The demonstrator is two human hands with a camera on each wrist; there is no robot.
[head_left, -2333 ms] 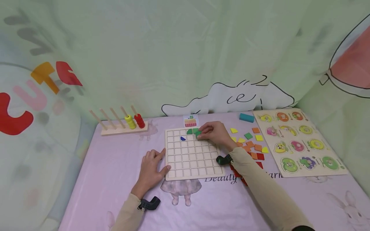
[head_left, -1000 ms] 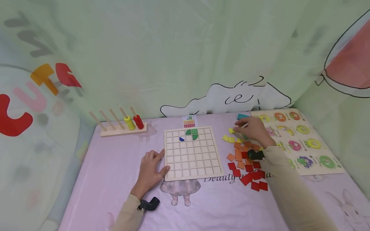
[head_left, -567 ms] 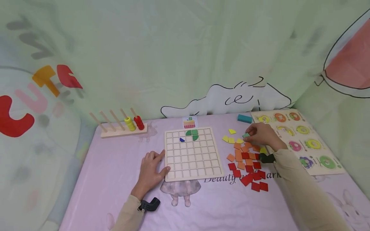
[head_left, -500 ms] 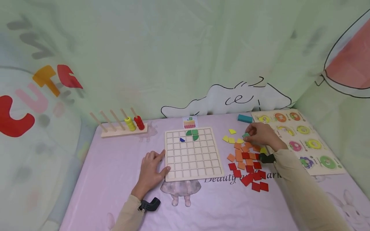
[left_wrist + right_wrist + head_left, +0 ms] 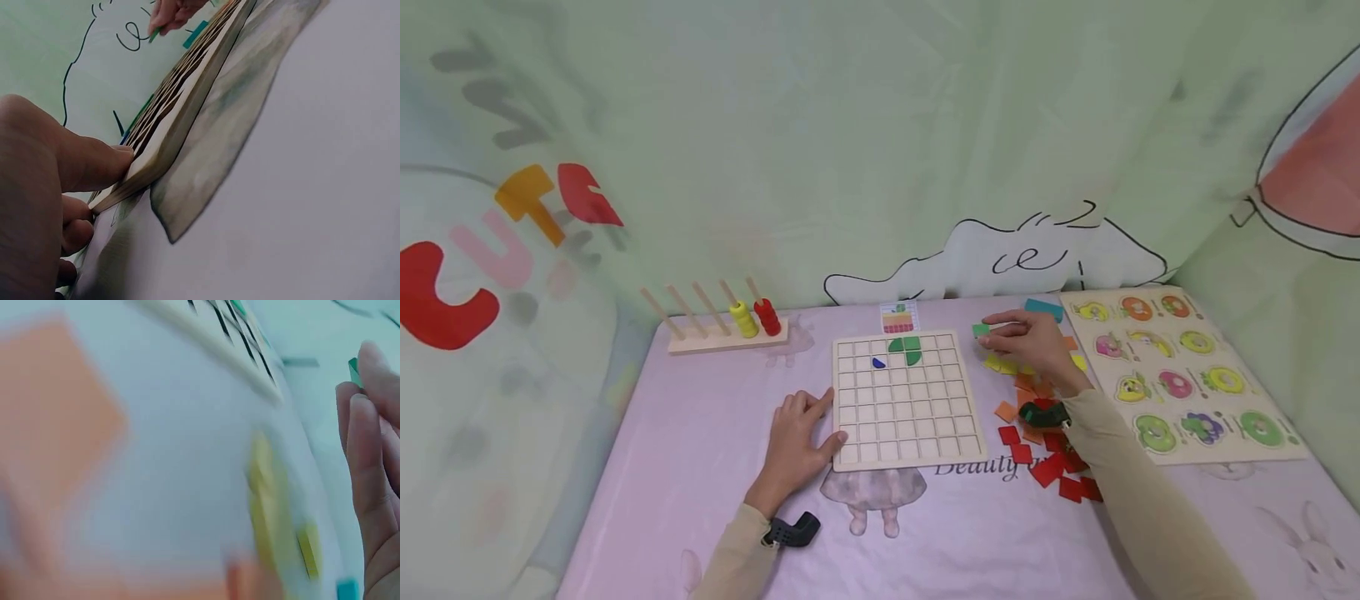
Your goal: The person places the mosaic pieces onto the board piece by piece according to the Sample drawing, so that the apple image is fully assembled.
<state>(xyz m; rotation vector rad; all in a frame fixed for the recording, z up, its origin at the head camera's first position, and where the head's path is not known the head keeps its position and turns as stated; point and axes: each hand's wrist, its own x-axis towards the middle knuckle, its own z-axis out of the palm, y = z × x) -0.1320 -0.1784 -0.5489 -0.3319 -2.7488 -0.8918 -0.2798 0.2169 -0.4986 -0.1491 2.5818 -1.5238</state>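
Work is looking barely begun: three green pieces (image 5: 912,342) and one blue piece (image 5: 878,363) are sitting towards the far edge of the grid board (image 5: 902,410), its other squares showing bare wood. The right hand (image 5: 1026,340) is pinching a green tile (image 5: 981,331) just off the board's far right corner; the left hand (image 5: 793,437) is resting, thumb and fingers apart, against its near left corner. Yellow pieces (image 5: 1000,365), orange tiles (image 5: 1006,412) and red tiles (image 5: 1048,473) are lying loose beyond its right edge, partly hidden by the right arm (image 5: 1120,475). A peg rack (image 5: 707,340) is standing by the table's (image 5: 700,417) far left corner; nothing seems to be blocking the way between tile and board.
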